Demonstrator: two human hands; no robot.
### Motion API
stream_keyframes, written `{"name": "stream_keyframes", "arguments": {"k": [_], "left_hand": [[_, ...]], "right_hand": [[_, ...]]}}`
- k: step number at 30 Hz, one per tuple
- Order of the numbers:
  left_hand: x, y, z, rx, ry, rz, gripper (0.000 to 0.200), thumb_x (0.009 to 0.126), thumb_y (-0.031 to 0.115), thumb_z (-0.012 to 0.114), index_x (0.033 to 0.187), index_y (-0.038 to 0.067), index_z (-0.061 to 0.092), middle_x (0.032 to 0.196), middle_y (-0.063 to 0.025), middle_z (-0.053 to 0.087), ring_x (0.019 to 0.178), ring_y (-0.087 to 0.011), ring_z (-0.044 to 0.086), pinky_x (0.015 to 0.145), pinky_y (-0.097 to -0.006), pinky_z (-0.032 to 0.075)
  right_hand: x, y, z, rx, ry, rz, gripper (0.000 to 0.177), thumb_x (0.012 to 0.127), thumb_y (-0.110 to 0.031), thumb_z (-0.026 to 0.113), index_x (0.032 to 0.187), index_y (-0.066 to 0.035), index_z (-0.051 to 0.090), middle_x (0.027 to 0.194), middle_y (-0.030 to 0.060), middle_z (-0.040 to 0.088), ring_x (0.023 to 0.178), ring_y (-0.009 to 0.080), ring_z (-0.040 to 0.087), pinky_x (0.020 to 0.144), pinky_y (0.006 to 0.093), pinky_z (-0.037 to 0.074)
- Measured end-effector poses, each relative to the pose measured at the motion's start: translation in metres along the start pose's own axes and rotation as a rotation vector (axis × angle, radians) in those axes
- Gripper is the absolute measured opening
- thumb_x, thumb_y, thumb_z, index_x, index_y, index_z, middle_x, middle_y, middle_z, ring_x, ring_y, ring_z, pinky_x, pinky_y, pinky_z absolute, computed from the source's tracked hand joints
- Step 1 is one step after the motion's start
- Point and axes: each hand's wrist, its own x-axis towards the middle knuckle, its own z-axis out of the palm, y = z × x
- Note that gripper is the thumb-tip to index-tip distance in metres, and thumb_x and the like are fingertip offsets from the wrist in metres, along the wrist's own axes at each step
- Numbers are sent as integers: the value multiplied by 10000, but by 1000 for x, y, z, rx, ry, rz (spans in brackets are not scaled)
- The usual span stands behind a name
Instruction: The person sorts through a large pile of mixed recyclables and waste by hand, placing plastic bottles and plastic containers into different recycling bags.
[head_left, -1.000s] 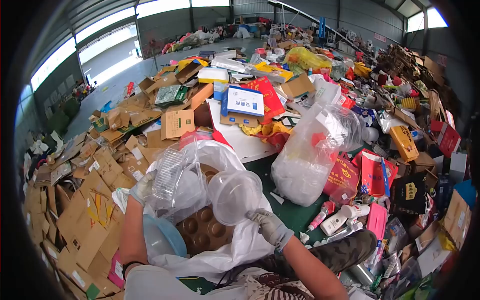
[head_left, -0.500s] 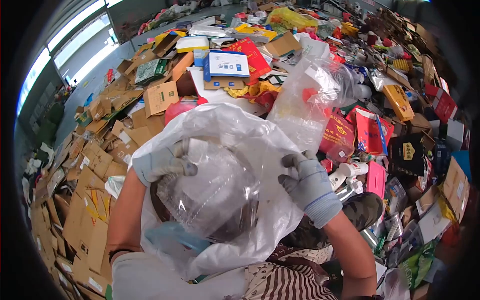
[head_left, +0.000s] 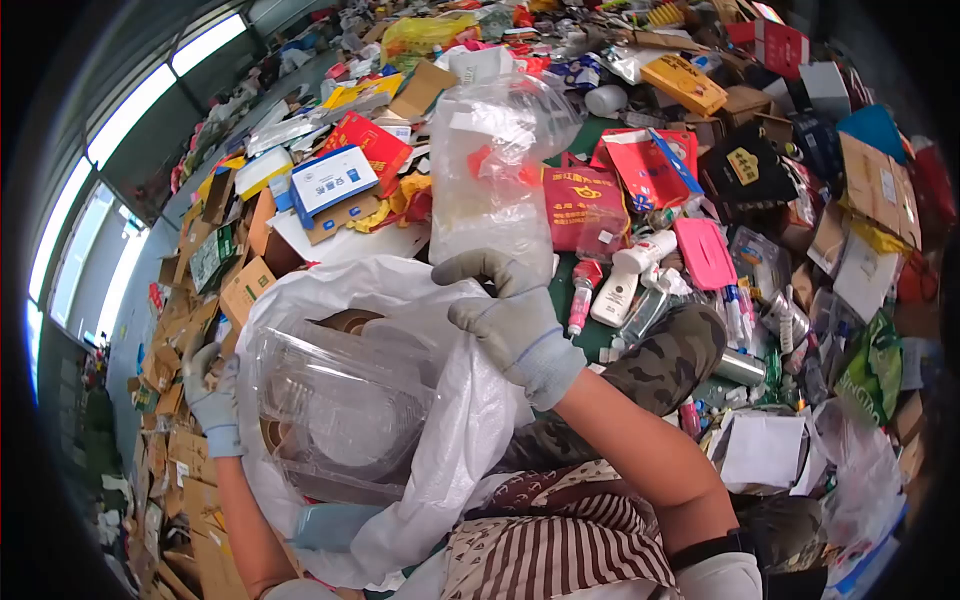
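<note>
A white woven sack [head_left: 465,400] stands open against the person's lap, with clear plastic containers [head_left: 345,400] inside it. At the sack's left outer side is my left hand [head_left: 212,390], gloved in grey, its fingers apart and nothing visible in them. My right hand [head_left: 510,325], also gloved, is at the sack's upper right rim. Its fingers are spread and slightly curved, with no object between them. Just beyond the right fingers lies a large clear plastic bag [head_left: 480,200] with red pieces showing through it.
Flattened cardboard [head_left: 190,460] is heaped at the left. A red bag [head_left: 585,205], a white bottle [head_left: 613,298], a pink tray [head_left: 705,253] and a black bag [head_left: 748,170] lie at the right. A camouflage-clad knee [head_left: 670,360] is beside the sack.
The view has turned to the right. My left hand has moved away from the clear plastic to the sack's outer left side. The clear plastic sits lower in the sack, and the right fingers have spread.
</note>
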Motion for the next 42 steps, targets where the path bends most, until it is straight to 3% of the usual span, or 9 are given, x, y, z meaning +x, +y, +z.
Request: {"name": "stream_keyframes", "arguments": {"k": [3, 6, 12, 15, 21, 26, 34, 36, 42], "left_hand": [[-32, -57, 0, 237, -37, -296, 663, 732, 203, 720, 1281, -19, 423, 1292, -172, 454, 1214, -258, 410, 1000, -338, 328], [-51, -161, 44, -368, -529, -589, 618, 803, 288, 637, 1265, -59, 418, 1276, -147, 463, 1154, -231, 456, 961, -322, 361], [71, -48, 92, -1345, -201, -888, 485, 899, 374, 409, 1239, 34, 474, 1140, -122, 566, 1045, -243, 549, 893, -356, 448], [159, 5, 148, -1366, 41, -720, 424, 892, 355, 454, 1173, 52, 550, 1109, -91, 587, 1002, -239, 577, 888, -360, 462], [287, 191, 260, -1753, -147, -395, 365, 930, 289, 405, 1176, 58, 546, 1081, -104, 612, 979, -188, 594, 842, -281, 471], [289, 269, 287, -1645, -224, -319, 430, 921, 355, 420, 1208, 53, 522, 1119, -107, 590, 994, -172, 577, 855, -275, 457], [229, 134, 246, -1009, -364, 16, 647, 876, 521, 459, 1297, 29, 440, 1225, -116, 522, 1067, -172, 530, 910, -279, 420], [153, 144, 181, -972, -573, -419, 745, 875, 532, 451, 1379, 14, 273, 1319, -116, 427, 1180, -211, 445, 974, -308, 375], [33, 102, 168, -339, -504, -357, 714, 781, 393, 605, 1282, -53, 360, 1190, -162, 493, 1064, -252, 507, 909, -340, 408]], "right_hand": [[-3, -5, -10, 107, 86, 84, 292, 674, 73, 558, 956, 11, 600, 934, 74, 621, 881, 131, 570, 817, 248, 450], [5, -15, -20, 143, 170, 45, 249, 666, 71, 556, 901, 10, 610, 861, 58, 615, 810, 115, 561, 750, 241, 459], [44, -43, -55, 35, 310, 29, 212, 665, 70, 534, 840, 2, 632, 774, 65, 630, 660, 124, 579, 616, 241, 469], [37, -62, -92, -77, 454, 16, 255, 621, 79, 532, 848, 24, 636, 772, 72, 620, 655, 121, 556, 621, 234, 456], [10, -83, -185, -237, 689, 63, 318, 654, 53, 508, 955, -27, 569, 712, 63, 574, 626, 152, 549, 629, 250, 465], [12, -82, -222, -403, 802, 178, 368, 645, 38, 485, 990, -38, 588, 867, 75, 597, 761, 168, 572, 726, 265, 492], [-41, -75, -187, -192, 399, 71, 432, 680, 57, 526, 1109, 8, 543, 1026, 81, 584, 922, 132, 546, 836, 239, 429], [-64, -45, -191, -154, 303, 75, 529, 701, 28, 559, 1220, -23, 465, 1119, 70, 525, 1027, 132, 497, 888, 252, 403], [-127, 13, -195, -159, 162, 261, 426, 771, -71, 538, 1183, -6, 453, 1022, 138, 567, 971, 182, 534, 863, 297, 423]]}}
